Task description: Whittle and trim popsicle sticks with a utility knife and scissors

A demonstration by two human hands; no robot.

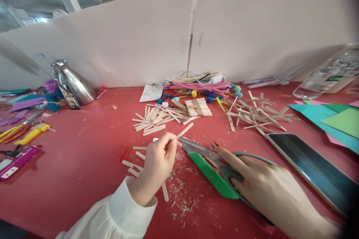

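My left hand (pixel 157 166) is closed in a pinch on a thin wooden craft stick (pixel 184 130) that points up and to the right. My right hand (pixel 269 188) grips green-handled scissors (pixel 209 162); the metal blades are open and their tips sit just under the stick, close to my left fingers. Several short cut stick pieces (pixel 134 164) lie on the red table (pixel 84 164) beside my left hand. Wood shavings (pixel 182 194) are scattered below the scissors.
Loose craft sticks (pixel 153 119) and a glued stick panel (pixel 199 107) lie further back, with another stick pile (pixel 252 114) to the right. Pipe cleaners (pixel 196 86), a metal jug (pixel 74 84), a phone (pixel 311 168), coloured paper (pixel 336 123), a plastic bottle (pixel 325 78) and tools (pixel 19 145) surround the area. White partition boards close off the back.
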